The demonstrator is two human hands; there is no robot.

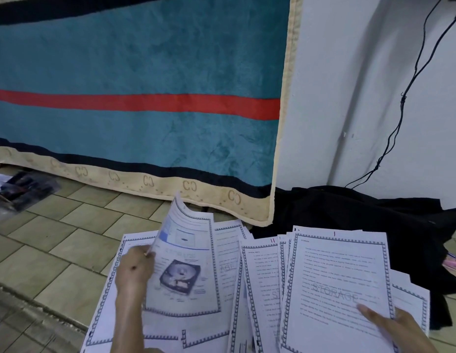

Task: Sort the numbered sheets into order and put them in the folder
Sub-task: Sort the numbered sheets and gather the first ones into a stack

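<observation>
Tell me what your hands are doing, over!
Left hand pinching a lifted sheet. Right hand holding the STORAGE sheet. Sheets unsorted; no folder visible.

Matt white paper sheets [336, 284] are spread lower right; a plush cloth blanket [135, 80] is hung above; smooth floor tiles [43, 240] are seen lower left.

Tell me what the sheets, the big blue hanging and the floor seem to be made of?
Sheets: thin matte printer paper, it seems; the one the left hand pinches curls over. Blue hanging: soft plush fabric, probably a blanket, with crushed nap and a stitched beige border. Floor: likely glazed ceramic tile, beige with grout lines.
</observation>
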